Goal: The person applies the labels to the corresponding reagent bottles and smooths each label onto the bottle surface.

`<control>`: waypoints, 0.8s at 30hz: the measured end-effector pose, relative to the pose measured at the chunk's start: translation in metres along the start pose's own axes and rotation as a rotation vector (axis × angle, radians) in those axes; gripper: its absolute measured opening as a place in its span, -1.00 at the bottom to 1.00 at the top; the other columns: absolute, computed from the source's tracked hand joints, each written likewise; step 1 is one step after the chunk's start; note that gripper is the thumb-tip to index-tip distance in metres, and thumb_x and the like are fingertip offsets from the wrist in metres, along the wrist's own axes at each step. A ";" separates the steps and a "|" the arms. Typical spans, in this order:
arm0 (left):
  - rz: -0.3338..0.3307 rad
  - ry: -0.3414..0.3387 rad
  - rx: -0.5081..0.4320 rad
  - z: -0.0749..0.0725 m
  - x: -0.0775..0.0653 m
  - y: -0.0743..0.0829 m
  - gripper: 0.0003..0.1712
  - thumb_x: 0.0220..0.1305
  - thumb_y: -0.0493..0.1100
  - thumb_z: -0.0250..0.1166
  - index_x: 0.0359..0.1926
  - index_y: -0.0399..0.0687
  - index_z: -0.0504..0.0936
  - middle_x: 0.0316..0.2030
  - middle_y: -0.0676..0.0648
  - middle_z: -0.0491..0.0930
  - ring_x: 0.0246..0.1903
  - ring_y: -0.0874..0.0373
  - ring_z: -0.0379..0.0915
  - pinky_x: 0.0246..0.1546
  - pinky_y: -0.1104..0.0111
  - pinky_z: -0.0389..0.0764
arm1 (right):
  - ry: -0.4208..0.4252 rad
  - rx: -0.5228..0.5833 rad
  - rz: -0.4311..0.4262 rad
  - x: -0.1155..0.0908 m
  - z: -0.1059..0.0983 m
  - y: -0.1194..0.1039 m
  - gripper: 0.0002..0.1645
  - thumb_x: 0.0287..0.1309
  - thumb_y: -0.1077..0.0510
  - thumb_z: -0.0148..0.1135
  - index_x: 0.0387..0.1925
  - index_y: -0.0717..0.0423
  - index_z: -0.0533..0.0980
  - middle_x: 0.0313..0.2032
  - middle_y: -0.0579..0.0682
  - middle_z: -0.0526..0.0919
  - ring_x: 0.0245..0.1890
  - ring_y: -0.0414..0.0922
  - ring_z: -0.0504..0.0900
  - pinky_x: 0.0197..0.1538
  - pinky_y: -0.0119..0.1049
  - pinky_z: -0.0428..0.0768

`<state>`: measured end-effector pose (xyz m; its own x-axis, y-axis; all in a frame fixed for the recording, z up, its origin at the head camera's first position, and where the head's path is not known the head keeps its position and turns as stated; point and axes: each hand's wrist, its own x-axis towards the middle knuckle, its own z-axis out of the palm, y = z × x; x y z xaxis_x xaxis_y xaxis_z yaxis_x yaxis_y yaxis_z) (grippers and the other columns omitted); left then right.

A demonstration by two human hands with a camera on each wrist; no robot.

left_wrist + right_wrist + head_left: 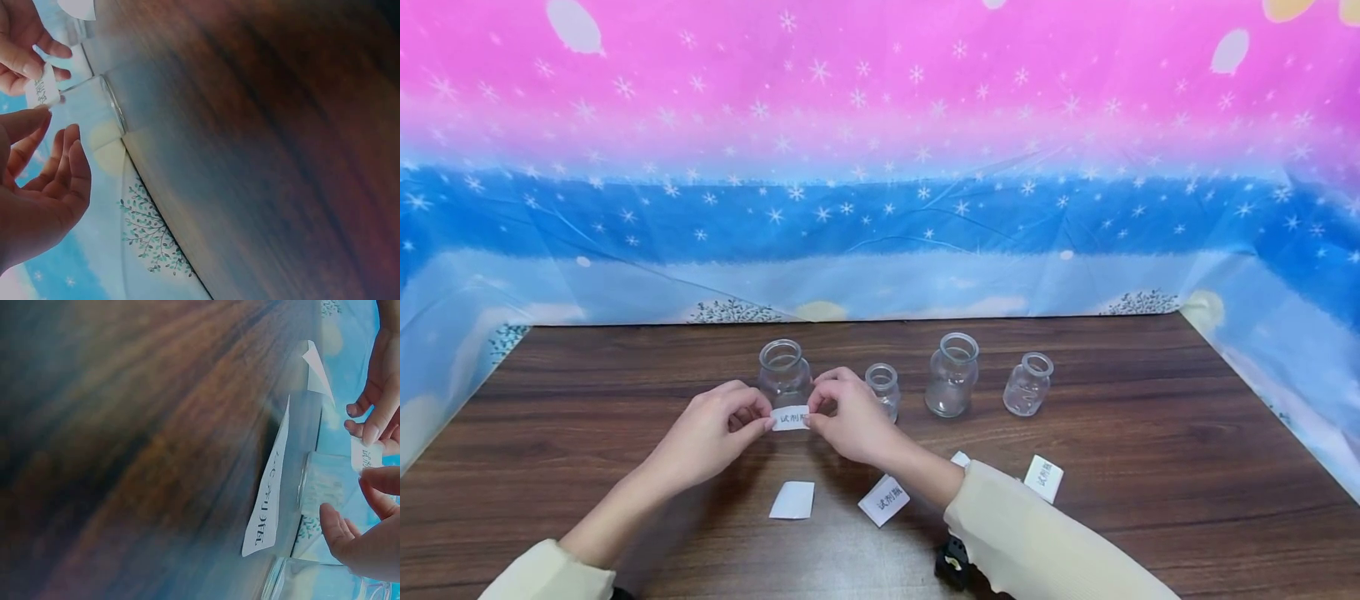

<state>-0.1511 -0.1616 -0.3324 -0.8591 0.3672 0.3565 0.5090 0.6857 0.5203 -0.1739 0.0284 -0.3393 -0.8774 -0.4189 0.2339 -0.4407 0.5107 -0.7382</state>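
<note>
A small white label [789, 417] with dark handwritten characters is stretched between both hands, in front of a wide clear glass jar [784, 375]. My left hand [722, 425] pinches its left end between thumb and forefinger. At the other end, the right hand [853, 417] pinches it the same way, covering part of the last character. In the left wrist view the label [44, 87] spans the gap between the fingertips, close to the jar's glass [94, 106]. The right wrist view shows the label [366, 455] held upright beside the jar [325, 484].
Right of the wide jar stand a small jar [883, 385], partly behind the right hand, a taller jar [952, 379] and another small jar [1028, 387]. Nearer lie a blank paper piece [793, 500] and written labels [884, 500], [1043, 478] on the wooden table [587, 400]. A patterned cloth [880, 208] hangs behind.
</note>
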 end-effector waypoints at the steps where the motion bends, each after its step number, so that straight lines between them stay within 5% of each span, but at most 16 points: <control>1: -0.009 0.001 0.007 0.000 0.000 0.000 -0.84 0.03 -0.35 0.32 -0.51 -0.04 0.53 -0.46 0.06 0.46 -0.49 0.28 0.43 -0.47 0.37 0.49 | -0.002 0.003 -0.002 0.000 0.000 0.000 -0.87 -0.05 0.34 0.29 -0.58 0.19 0.50 -0.09 0.11 0.48 -0.22 -0.03 0.53 -0.23 -0.39 0.44; 24: -0.070 0.043 0.049 0.003 0.004 -0.003 -0.85 0.00 -0.36 0.32 -0.55 -0.06 0.54 -0.28 -0.13 0.47 -0.42 0.15 0.51 -0.38 0.24 0.49 | 0.020 0.022 0.020 0.010 0.006 0.003 -0.87 -0.02 0.37 0.27 -0.59 0.22 0.51 -0.08 0.12 0.49 -0.16 -0.01 0.55 -0.20 -0.42 0.52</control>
<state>-0.1559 -0.1603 -0.3355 -0.8886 0.2908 0.3547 0.4441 0.7390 0.5066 -0.1833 0.0212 -0.3427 -0.8897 -0.3936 0.2315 -0.4189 0.5020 -0.7566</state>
